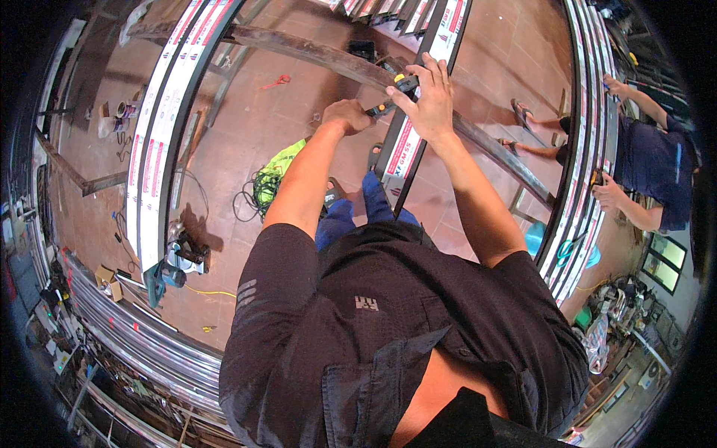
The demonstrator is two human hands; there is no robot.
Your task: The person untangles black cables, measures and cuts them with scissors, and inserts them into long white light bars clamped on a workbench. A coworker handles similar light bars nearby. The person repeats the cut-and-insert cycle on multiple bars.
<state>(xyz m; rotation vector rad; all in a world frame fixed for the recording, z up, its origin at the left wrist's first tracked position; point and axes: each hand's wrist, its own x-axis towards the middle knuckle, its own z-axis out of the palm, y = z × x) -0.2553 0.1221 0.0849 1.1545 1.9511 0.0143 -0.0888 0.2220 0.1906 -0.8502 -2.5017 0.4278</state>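
A long dark metal profile [404,146] with white and red protective film runs away from my body, lying across a rusty steel bar [328,61]. My left hand [347,116] is closed on a black and yellow hand tool [382,108] at the profile's left edge; its exact kind is hard to make out. My right hand [432,104] lies over the profile with its fingers stretched out and apart. Its thumb reaches toward the tool's yellow-tipped far end, where contact is unclear.
Film-covered profiles [158,142] lie on the left, with a teal power saw [157,284] by their near end. A co-worker [650,160] handles more profiles [586,134] on the right. A yellow-green cloth with tangled cable [263,190] and red scissors [281,81] are on the floor.
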